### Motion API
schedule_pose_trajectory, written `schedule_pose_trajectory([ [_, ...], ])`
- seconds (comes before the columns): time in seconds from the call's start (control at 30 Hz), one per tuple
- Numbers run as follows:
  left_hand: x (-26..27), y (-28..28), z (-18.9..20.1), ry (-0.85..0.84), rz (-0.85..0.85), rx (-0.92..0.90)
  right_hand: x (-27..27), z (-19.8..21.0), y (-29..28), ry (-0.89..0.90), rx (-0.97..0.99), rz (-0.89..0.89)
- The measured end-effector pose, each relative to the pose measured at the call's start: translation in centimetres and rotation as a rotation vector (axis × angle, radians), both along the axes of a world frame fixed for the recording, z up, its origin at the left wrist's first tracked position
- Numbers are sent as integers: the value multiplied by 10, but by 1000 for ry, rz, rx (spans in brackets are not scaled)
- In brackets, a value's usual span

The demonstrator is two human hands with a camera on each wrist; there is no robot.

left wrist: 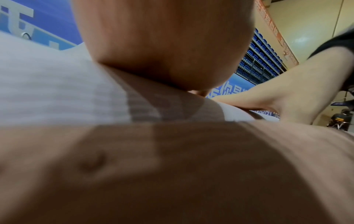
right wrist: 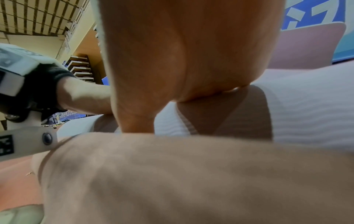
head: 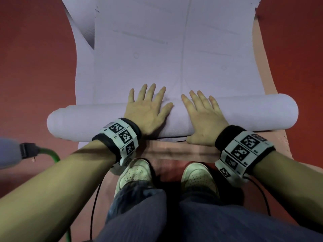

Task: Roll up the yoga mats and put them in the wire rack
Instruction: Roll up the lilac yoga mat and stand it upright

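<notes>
Both hands lie flat w/ fingers straight and spread on the pale lilac foam yoga mat (head: 174,55), gripping nothing. Left hand (head: 148,109) and right hand (head: 204,116) press side by side on the rolled part of the mat (head: 258,114), near its middle, fingertips reaching over the roll's far side onto the flat unrolled stretch. Roll lies crosswise in front of the person's pale perforated shoes (head: 134,173); its left end overhangs the dark red floor (head: 35,67). Under it lies a salmon-pink yoga mat (head: 176,151), showing between roll and shoes and along the right edge. Wrist views: palms down on ribbed lilac surface, pink mat blurred up close. Green cable (head: 52,154) at left, on the floor.
</notes>
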State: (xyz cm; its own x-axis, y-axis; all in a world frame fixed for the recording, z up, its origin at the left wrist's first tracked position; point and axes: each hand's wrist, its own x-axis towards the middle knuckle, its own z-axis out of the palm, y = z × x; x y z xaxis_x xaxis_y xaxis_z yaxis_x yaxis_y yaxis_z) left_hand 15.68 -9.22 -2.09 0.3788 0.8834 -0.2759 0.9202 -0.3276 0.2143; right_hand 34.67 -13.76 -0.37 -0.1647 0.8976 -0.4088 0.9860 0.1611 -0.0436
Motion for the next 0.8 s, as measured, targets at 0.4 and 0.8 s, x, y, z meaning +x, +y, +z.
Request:
schedule_pose_trajectory([
  [0.4,-3,-32,-3,78,5,140,1,10,39,-3,-84,-7],
  [0.8,-7,-25,-7,72,-17,123,1,9,39,7,-65,-17],
])
